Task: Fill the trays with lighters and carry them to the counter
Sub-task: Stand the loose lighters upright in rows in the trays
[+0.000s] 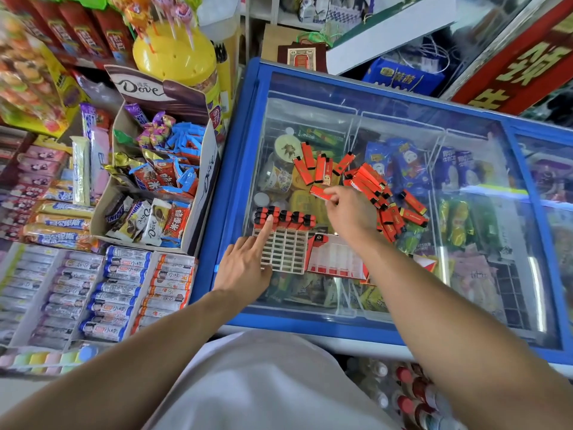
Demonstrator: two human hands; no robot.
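Blue-framed chest freezer (238, 144) with sliding glass lid, packaged ice creams visible inside. Left of it: open Dove carton (198, 181) holding mixed chocolate bars; yellow lollipop stand (175, 55) behind it; rows of wrapped sausage sticks (121, 293) in front. Far right: red sign (524, 60) bearing yellow characters.

I see bright, even daylight, white glare streaks on the freezer lid (403, 125), strong wide-angle bending at the edges, and soft blur on the snack shelves (46, 187) at left.
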